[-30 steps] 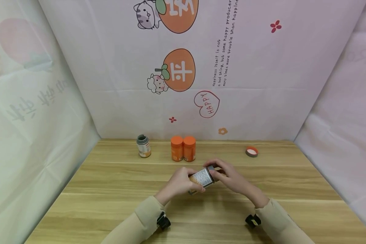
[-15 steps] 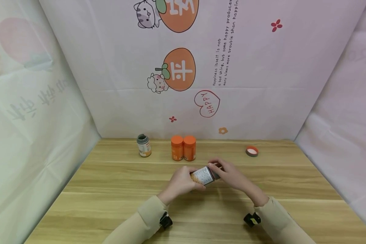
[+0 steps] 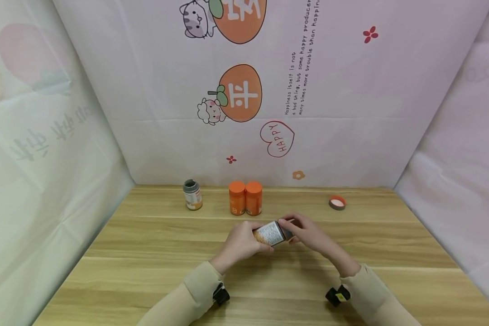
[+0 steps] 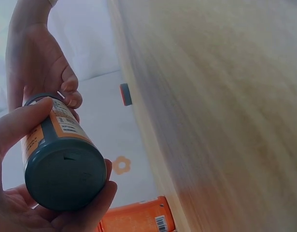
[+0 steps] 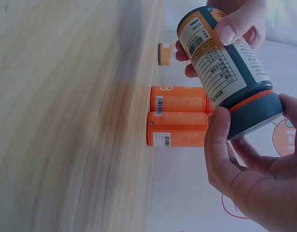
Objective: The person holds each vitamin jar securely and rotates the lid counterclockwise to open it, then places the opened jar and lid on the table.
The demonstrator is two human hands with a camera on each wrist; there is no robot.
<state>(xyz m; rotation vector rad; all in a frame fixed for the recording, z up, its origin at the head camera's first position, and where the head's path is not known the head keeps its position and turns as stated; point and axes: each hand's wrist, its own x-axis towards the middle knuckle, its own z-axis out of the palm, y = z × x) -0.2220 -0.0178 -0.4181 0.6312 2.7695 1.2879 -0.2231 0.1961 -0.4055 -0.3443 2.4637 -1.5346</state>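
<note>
In the head view my left hand (image 3: 242, 243) grips a grey-and-orange pill bottle (image 3: 270, 233) round its body, tilted up to the right above the table. The left wrist view shows its dark base facing the camera, with the thumb along its side. My right hand (image 3: 306, 232) holds the dark grey cap (image 5: 256, 114) at the bottle's upper end between thumb and fingers. An orange ring shows between cap and bottle body in the right wrist view. The label with a barcode and printed table faces that camera.
Two orange bottles (image 3: 245, 199) with orange lids stand side by side at the table's back. To their left is an uncapped grey-necked bottle (image 3: 193, 195). A loose grey-and-orange cap (image 3: 337, 203) lies at the back right, near the white cloth wall (image 3: 350, 136).
The bottle and my left hand have shifted slightly right and up. My right fingers have shifted round the cap, which turned a little in their hold.
</note>
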